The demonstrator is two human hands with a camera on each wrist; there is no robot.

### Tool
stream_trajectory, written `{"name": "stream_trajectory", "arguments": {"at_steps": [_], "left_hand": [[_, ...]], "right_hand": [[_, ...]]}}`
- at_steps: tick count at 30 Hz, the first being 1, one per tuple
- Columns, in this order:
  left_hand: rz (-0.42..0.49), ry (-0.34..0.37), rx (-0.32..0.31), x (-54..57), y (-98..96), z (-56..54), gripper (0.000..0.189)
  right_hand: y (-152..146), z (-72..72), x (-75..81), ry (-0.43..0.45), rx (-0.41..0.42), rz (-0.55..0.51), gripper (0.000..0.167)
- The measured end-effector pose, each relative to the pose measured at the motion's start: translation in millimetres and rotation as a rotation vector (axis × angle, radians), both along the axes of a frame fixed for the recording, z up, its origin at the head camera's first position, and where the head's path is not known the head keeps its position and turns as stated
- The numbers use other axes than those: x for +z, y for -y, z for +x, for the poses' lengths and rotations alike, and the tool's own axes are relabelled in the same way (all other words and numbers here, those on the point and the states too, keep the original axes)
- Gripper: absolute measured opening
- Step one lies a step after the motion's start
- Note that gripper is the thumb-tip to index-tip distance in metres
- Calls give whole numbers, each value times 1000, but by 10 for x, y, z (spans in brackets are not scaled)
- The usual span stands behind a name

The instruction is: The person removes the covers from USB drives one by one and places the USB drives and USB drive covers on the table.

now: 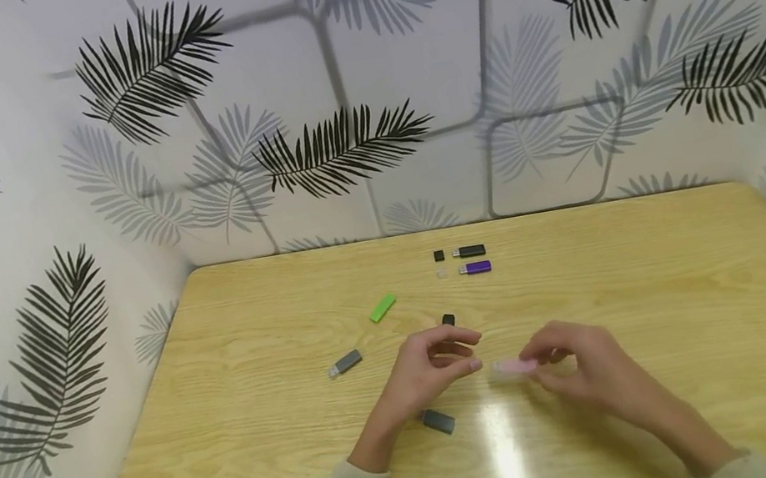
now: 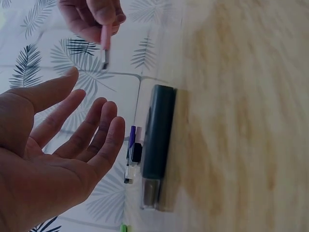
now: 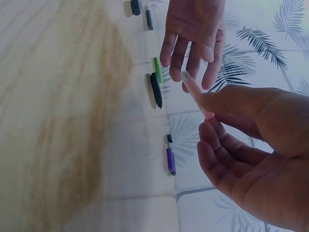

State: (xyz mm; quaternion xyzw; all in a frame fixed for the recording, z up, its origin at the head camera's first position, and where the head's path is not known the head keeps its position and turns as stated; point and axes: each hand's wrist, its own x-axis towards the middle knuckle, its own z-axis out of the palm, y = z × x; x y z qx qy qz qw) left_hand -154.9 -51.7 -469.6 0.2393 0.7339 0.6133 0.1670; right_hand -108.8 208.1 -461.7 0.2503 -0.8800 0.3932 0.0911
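Observation:
My right hand (image 1: 587, 365) pinches a pink USB flash drive (image 1: 516, 366) between thumb and fingertips, its connector end pointing toward my left hand. In the right wrist view the pink drive's pale tip overlaps the left fingertips. My left hand (image 1: 427, 367) is held over the table with its fingers loosely bent and spread, nothing between them. Just below the left hand lies a dark grey USB drive (image 1: 439, 421), which looms large in the left wrist view (image 2: 159, 135). Behind the left fingers sits a small black piece (image 1: 448, 319), partly hidden.
Left of the hands lies a grey USB drive (image 1: 345, 363); farther back is a green stick-shaped piece (image 1: 383, 307). A black USB drive (image 1: 470, 251) with a black cap (image 1: 439, 256) and a purple one (image 1: 476, 267) with a clear cap (image 1: 441, 273) lie near the table's back edge.

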Motion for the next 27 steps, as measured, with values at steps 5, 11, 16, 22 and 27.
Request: {"name": "stream_trajectory", "arguments": {"at_steps": [5, 11, 16, 22, 27], "left_hand": [[33, -4, 0, 37, -30, -4, 30], [57, -31, -3, 137, -47, -19, 27], [73, -29, 5, 227, -40, -32, 26], [107, -65, 19, 339, -24, -89, 20], [111, -110, 29, 437, 0, -131, 18]], "right_hand": [[25, -30, 84, -79, 6, -41, 31], [58, -71, 182, -138, 20, -79, 33], [87, -112, 265, -166, 28, -109, 36], [122, -186, 383, -194, 69, -155, 36], [162, -234, 469, -181, 67, -156, 36]]}}
